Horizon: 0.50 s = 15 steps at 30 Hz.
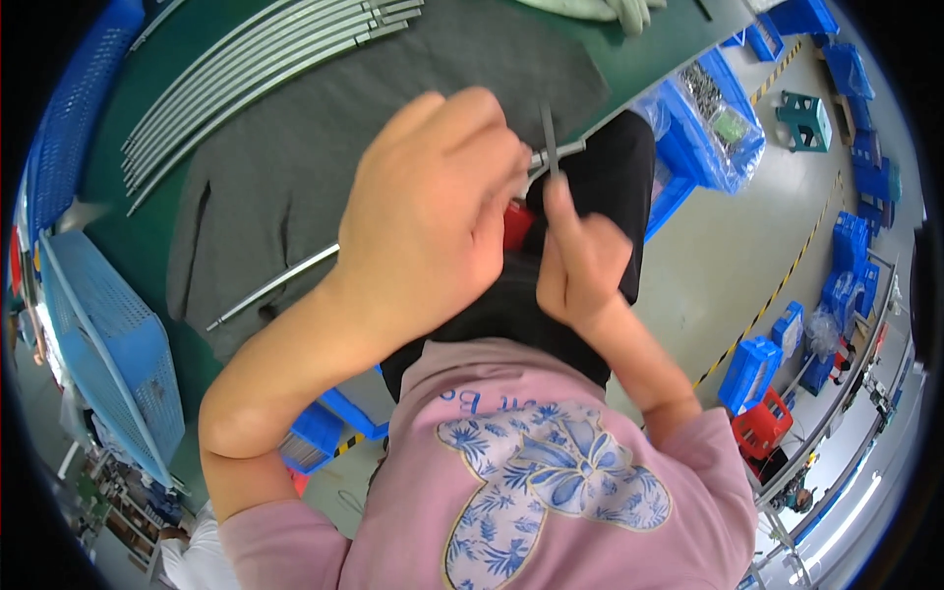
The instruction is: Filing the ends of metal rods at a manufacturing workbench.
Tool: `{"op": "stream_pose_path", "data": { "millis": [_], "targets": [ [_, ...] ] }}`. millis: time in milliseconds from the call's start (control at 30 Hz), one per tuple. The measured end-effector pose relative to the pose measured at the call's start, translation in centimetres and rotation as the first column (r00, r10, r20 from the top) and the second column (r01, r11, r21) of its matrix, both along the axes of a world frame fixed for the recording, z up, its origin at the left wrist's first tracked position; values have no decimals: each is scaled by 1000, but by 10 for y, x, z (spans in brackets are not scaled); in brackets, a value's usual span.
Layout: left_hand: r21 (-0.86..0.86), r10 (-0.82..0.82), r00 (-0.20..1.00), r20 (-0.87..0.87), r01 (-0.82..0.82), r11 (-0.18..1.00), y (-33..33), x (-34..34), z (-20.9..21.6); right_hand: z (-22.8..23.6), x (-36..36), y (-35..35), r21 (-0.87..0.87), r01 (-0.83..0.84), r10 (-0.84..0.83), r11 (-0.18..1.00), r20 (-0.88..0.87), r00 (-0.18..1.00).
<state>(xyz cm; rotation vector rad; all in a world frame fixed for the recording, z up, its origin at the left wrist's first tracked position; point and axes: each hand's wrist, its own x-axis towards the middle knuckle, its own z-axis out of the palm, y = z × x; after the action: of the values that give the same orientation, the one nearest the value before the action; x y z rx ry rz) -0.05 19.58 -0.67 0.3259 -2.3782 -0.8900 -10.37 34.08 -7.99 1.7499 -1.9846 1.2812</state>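
My left hand (428, 202) is closed around a slim silver metal rod (280, 283), which runs slantwise under the fist. The rod's far end comes out past my fingers, above my lap. In my right hand (587, 258) is a narrow flat grey file (549, 133), pinched with the thumb stretched along it and its tip pointing away from me. The file crosses the rod's end; whether they touch I cannot tell. Partly hidden between my hands is something red (516, 224). Both the right fingers and the file are slightly blurred.
Several similar silver rods (265, 71) lie in a row on a dark grey cloth (472, 59) over the green table (118, 211). Pale gloves (615, 10) rest at the far edge. A blue bin (698, 128) of small parts stands right, a light-blue basket (113, 344) left.
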Motion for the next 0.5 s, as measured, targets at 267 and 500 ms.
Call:
{"op": "stream_pose_path", "data": {
  "millis": [267,500],
  "targets": [
    [-6,-7,1000,22,7,1000,1,2,1,4,-1,-3,31,-12,11,999,44,999],
    [-10,-24,999,25,24,1000,2,0,1,-5,-1,9,-17,-3,3,1000,-33,999]
  ]
}}
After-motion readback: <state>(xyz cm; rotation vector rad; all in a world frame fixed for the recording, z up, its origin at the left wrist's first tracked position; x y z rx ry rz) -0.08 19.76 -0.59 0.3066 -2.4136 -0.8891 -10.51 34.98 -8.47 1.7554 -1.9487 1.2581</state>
